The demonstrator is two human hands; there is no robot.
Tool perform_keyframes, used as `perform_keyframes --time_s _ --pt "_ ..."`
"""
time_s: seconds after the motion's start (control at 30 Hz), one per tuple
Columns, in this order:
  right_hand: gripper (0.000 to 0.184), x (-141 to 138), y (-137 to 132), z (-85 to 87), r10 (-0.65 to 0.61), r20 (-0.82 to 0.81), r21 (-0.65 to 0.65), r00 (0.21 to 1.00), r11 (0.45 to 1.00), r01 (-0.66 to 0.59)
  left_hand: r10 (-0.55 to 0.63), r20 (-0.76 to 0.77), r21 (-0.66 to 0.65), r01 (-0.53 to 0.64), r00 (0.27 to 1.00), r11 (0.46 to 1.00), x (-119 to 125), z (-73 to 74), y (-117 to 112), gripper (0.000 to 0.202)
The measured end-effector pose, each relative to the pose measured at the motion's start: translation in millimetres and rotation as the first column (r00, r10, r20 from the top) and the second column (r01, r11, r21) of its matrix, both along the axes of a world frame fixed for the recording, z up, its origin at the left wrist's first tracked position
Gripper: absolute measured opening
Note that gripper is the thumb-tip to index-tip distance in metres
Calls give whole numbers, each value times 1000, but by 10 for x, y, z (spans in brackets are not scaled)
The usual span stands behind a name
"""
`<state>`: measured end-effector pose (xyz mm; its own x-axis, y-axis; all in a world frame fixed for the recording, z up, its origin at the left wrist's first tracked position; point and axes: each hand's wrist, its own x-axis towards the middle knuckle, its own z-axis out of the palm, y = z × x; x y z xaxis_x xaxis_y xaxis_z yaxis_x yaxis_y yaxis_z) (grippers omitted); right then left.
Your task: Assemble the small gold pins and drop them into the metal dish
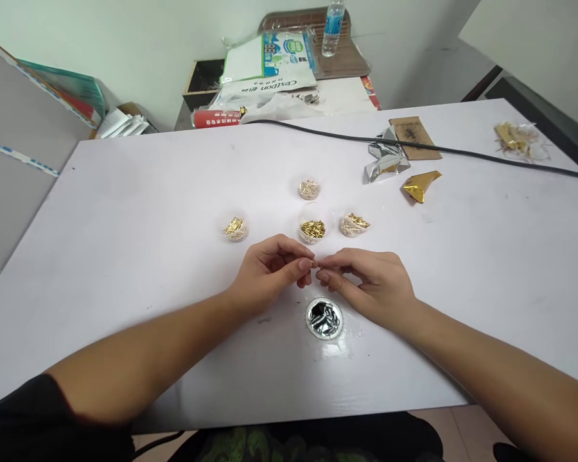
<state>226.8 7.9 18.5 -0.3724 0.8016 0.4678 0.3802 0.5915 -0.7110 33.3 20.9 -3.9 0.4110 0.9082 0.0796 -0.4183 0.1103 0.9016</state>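
Observation:
My left hand [282, 266] and my right hand [366, 276] meet fingertip to fingertip over the white table. Each is pinched; a tiny gold-coloured piece [316, 264] shows between the fingertips, too small to name. Just beyond them stands a small clear cup of short brass pins [313, 230]. To its right is a cup of gold pins [354, 224], to its left another cup of longer gold pins [236, 228], and behind it a cup of paler pins [309, 188]. Nearer me, below the hands, lies a round dish [324, 318] with shiny silvery pieces in it.
A black cable [337, 135] crosses the table's far side. Near it lie silver foil [388, 163], a brown card [415, 137], a gold foil packet [420, 186] and a clear plastic bag [517, 141]. Behind the table are printed bags [270, 83] and a water bottle [333, 29].

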Motion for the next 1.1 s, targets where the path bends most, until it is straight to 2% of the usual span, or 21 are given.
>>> perform_keyframes --time_s 0.07,0.17,0.37,0.7,0.93,1.1 --pt "5 1 -8 -6 6 1 -26 1000 1000 -6 -9 -18 0 9 1000 1000 8 4 5 8" --pt "3 13 -10 -13 -4 16 5 1000 1000 4 19 -75 23 -17 997 1000 15 28 20 9" --pt "5 23 4 -8 -22 37 50 999 999 20 43 -286 82 -21 957 996 23 111 6 12" --pt "5 66 14 -12 -49 136 127 989 991 31 76 -410 110 -33 909 993 26 127 -17 18" --pt "11 51 8 -29 25 127 132 992 990 -41 21 -373 47 -3 928 999 36 141 -31 22" --pt "12 49 1 -17 15 126 133 992 991 -32 -32 -309 60 53 951 997 42 112 -29 22"
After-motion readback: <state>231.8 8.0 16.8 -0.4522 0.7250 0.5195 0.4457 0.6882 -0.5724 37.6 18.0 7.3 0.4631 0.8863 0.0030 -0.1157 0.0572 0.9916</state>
